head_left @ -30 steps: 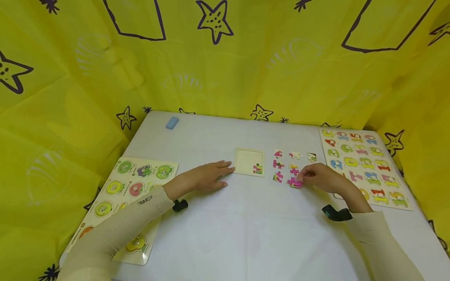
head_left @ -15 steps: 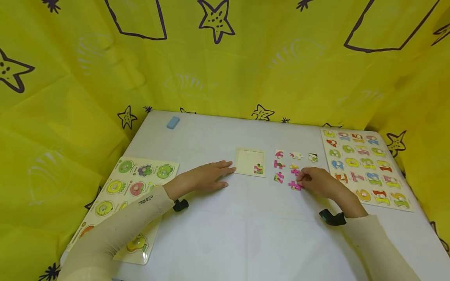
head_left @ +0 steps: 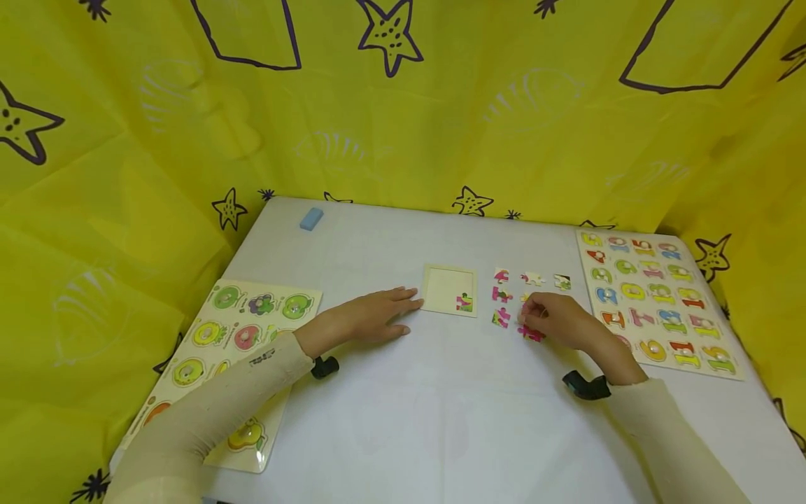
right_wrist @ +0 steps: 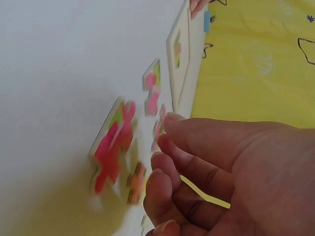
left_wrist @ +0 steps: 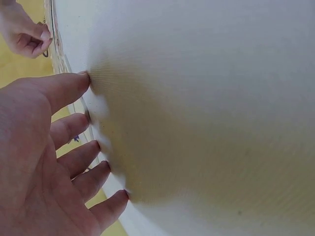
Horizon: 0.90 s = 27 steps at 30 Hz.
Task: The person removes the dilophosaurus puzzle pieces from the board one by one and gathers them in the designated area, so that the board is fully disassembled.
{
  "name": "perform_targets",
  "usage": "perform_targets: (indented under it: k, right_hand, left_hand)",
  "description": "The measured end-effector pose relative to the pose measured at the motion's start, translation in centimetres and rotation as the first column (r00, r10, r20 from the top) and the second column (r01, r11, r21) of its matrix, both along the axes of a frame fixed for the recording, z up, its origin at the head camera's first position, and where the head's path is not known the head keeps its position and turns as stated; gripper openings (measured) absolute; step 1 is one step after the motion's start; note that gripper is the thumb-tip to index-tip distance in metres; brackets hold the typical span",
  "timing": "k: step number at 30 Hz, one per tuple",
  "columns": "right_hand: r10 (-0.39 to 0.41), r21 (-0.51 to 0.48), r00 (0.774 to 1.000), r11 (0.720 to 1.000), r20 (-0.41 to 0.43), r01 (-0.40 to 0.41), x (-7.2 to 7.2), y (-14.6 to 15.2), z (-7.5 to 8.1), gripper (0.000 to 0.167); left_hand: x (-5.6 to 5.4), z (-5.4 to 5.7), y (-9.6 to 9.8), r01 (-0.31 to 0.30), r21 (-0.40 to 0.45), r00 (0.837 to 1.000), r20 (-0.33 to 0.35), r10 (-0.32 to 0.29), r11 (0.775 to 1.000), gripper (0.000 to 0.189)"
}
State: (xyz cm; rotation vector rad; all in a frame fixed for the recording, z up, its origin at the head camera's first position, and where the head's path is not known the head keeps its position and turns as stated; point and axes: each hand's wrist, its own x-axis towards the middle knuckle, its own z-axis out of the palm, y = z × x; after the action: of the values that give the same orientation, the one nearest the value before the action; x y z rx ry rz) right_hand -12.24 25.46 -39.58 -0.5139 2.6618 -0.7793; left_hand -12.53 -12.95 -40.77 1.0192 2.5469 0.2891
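Observation:
My left hand (head_left: 380, 316) lies flat on the white table with fingers spread, its fingertips at the left edge of a small square puzzle frame (head_left: 429, 290). One pink-and-green jigsaw piece (head_left: 464, 303) sits in the frame's lower right corner. My right hand (head_left: 557, 318) is over the loose pieces to the right, fingers loosely curled and thumb near the index finger. Nothing shows between them in the right wrist view. Close by the fingertips lie a pink piece (right_wrist: 110, 152) and an orange piece (right_wrist: 136, 184). Another pink piece (head_left: 502, 318) lies to the left.
More loose pieces, such as a white one (head_left: 532, 278) and a corner one (head_left: 562, 281), lie farther back. A number board (head_left: 667, 301) stands at the right, a fruit board (head_left: 236, 343) under the left forearm. A blue block (head_left: 311, 218) lies near the yellow curtain (head_left: 403, 126).
My right hand has drawn back slightly from the lowest pink piece, then moved left over the middle column of pieces. My left hand keeps its place.

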Motion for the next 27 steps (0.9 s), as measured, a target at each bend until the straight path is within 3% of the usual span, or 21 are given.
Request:
perform_targets:
  k: [12,20,27]
  right_hand:
    - [0.007,-0.092,0.999,0.996,-0.042,-0.011,-1.4,-5.3,-0.9,0.015]
    - [0.034,-0.058,0.998,0.998,-0.057,-0.038,-2.3,-8.0,-1.9,0.035]
    - [0.028,0.001,0.997,1.000,-0.068,-0.028,-2.3,-8.9,-2.1,0.035]
  left_hand:
    - [-0.1,-0.1,0.2,-0.009,-0.010,1.000,0.005,0.009,1.000,0.062]
    - [-0.1,0.0,0.2,-0.014,-0.008,1.000,0.010,0.014,1.000,0.062]
    - [0.0,0.0,0.2,-0.019,0.004,1.000,0.017,0.019,1.000,0.062]
